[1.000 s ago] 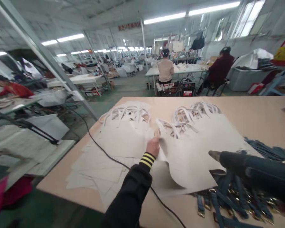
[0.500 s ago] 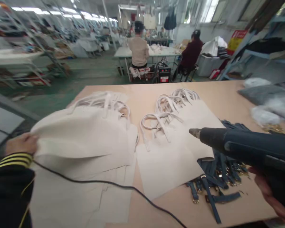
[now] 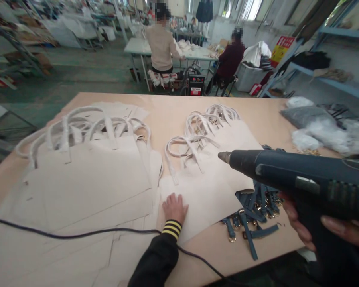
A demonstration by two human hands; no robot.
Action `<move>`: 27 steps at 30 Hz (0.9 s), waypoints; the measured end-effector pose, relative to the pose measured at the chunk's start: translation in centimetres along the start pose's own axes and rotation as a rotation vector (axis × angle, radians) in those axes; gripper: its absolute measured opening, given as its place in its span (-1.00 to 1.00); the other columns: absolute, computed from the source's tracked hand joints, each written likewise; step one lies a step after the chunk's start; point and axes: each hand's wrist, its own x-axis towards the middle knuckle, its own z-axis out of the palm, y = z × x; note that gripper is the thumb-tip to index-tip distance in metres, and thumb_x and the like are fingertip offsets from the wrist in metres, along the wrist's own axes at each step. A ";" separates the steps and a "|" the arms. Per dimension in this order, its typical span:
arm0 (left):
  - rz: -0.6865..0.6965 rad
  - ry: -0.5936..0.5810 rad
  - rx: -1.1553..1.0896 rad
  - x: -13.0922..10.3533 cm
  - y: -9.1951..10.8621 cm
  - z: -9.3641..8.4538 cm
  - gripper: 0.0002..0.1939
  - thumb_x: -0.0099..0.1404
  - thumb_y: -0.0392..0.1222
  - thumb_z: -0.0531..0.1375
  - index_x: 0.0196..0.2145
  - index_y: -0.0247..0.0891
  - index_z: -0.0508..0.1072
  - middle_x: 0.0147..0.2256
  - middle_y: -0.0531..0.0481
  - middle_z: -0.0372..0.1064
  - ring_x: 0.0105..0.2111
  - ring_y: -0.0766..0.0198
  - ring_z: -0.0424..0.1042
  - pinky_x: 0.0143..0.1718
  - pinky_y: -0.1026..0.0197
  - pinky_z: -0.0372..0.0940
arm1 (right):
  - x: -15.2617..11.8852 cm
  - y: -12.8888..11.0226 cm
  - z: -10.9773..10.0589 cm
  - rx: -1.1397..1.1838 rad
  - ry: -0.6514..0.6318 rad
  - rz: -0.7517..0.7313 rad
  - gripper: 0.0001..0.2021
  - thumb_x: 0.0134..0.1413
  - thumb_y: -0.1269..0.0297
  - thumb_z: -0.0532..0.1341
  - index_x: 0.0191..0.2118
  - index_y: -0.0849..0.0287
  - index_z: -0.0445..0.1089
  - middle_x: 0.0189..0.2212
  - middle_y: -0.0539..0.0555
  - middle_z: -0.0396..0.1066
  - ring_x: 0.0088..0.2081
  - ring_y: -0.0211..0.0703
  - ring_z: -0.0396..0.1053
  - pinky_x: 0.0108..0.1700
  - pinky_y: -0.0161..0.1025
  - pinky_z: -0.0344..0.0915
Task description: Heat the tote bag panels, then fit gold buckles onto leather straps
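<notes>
My right hand (image 3: 299, 223) is wrapped around the handle of a dark blue heat gun (image 3: 287, 167), held above the table. Its tapered metal nozzle points left, over the cream bag panels. My left hand (image 3: 175, 207) lies on the lower left part of a cream bag panel (image 3: 209, 203), fingers spread. That right-hand pile has looped handles (image 3: 187, 151) along its far edge. To the left is a larger stack of cream bag panels (image 3: 98, 179), also with handles. Dark blue straps with gold buckles (image 3: 257, 215) lie beneath and right of the nearer pile, partly behind the gun.
A black cable (image 3: 86, 233) runs across the left stack and passes by my left wrist. Clear plastic bags (image 3: 326, 123) sit on the table's (image 3: 164, 105) right side. Beyond the far edge, two people (image 3: 161, 44) are at a white worktable (image 3: 137, 46).
My left hand has let go of the left stack's top panel and moved right onto the other pile. The lifted panel now lies flat. The view has tilted down.
</notes>
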 end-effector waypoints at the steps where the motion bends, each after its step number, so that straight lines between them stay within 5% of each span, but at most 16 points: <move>1: -0.011 -0.034 0.040 -0.7 1.4 1.6 -0.63 0.09 -0.10 0.20 -0.14 -0.27 0.40 -0.02 -0.28 0.23 0.00 -0.11 0.16 -0.05 -0.23 0.07 | -0.1 0.0 -0.2 -0.014 -0.030 -0.003 -0.52 -0.33 0.01 0.30 -0.16 -0.01 0.44 -0.25 0.28 0.33 -0.45 0.02 0.32 -0.50 -0.11 0.34; 7: 0.099 -0.197 0.058 -5.4 6.7 5.9 -0.54 0.08 -0.04 0.16 -0.06 -0.23 0.36 0.09 -0.30 0.10 0.08 -0.19 0.02 0.01 -0.32 -0.12 | -0.5 1.2 0.5 0.029 -0.212 -0.016 -0.61 -0.15 0.15 0.28 -0.11 0.05 0.40 -0.29 0.17 0.32 -0.46 -0.13 0.29 -0.52 -0.26 0.32; 13: 0.231 -0.213 -0.022 -9.3 6.8 7.6 -0.48 0.10 -0.17 0.12 0.05 -0.27 0.24 0.18 -0.26 -0.03 0.18 -0.07 -0.09 0.12 -0.24 -0.13 | 4.4 3.5 4.8 -0.050 -0.691 0.039 -0.61 -0.12 0.20 0.27 -0.13 0.24 0.34 -0.38 0.10 0.31 -0.49 -0.24 0.29 -0.53 -0.34 0.30; 20: 0.229 -0.204 -0.060 -12.0 5.6 8.2 -0.49 0.14 -0.29 0.04 0.08 -0.35 0.22 0.17 -0.21 0.03 0.20 0.01 -0.10 0.15 -0.10 -0.07 | 8.7 5.0 10.4 -0.165 -0.775 0.039 -0.70 -0.16 0.22 0.27 -0.29 0.30 0.28 -0.50 0.05 0.33 -0.58 -0.28 0.30 -0.63 -0.37 0.30; 27: 0.167 -0.226 -0.079 -14.8 6.3 7.3 -0.56 0.11 -0.34 0.06 -0.01 -0.35 0.29 0.12 -0.23 0.10 0.15 0.02 0.01 0.14 -0.03 -0.01 | 8.8 4.3 8.4 -0.198 -0.724 -0.014 -0.72 -0.14 0.24 0.27 -0.29 0.29 0.28 -0.49 0.04 0.33 -0.57 -0.28 0.31 -0.64 -0.37 0.30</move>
